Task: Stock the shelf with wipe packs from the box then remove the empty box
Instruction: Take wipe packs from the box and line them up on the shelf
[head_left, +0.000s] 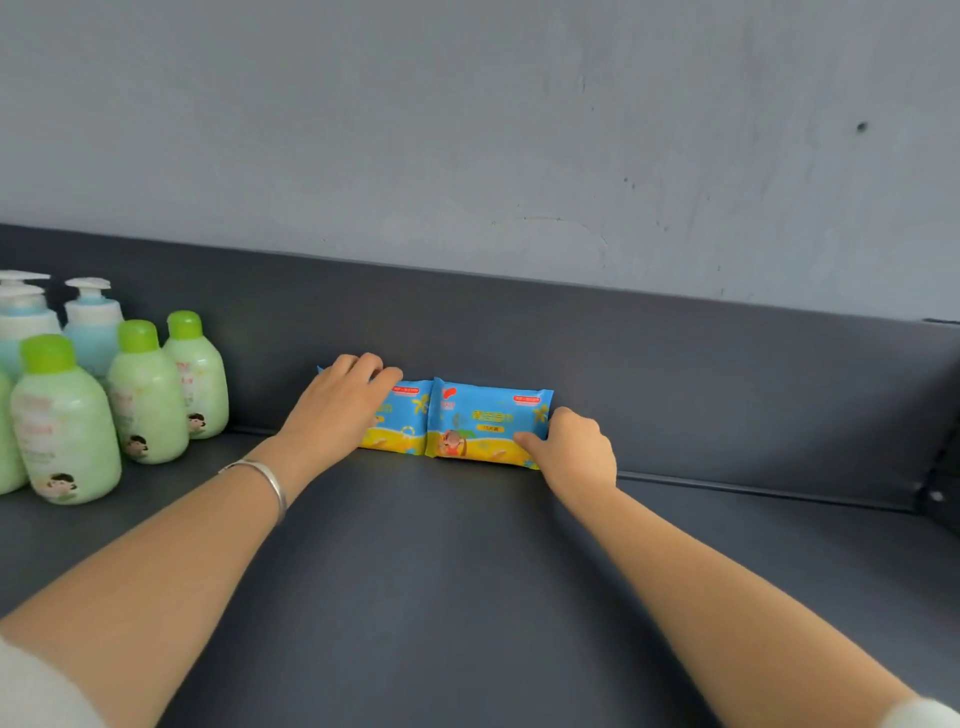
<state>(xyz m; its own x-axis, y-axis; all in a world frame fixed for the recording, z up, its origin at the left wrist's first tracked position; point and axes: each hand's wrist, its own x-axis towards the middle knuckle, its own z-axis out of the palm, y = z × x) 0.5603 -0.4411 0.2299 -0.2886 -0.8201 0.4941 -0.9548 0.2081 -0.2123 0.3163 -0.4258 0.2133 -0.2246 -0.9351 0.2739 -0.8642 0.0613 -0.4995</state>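
Two blue-and-yellow wipe packs stand on edge side by side against the back panel of the dark grey shelf (467, 571). My left hand (340, 402) lies over the left pack (400, 423), fingers curled on its top edge, and covers most of it. My right hand (574, 449) grips the right end of the right pack (485, 423), thumb on its front. The two packs touch each other. No box is in view.
Several green-capped lotion bottles (148, 395) and blue pump bottles (91, 325) stand at the left of the shelf. A grey wall (519, 130) rises behind the back panel. A shelf upright (940, 467) bounds the right end.
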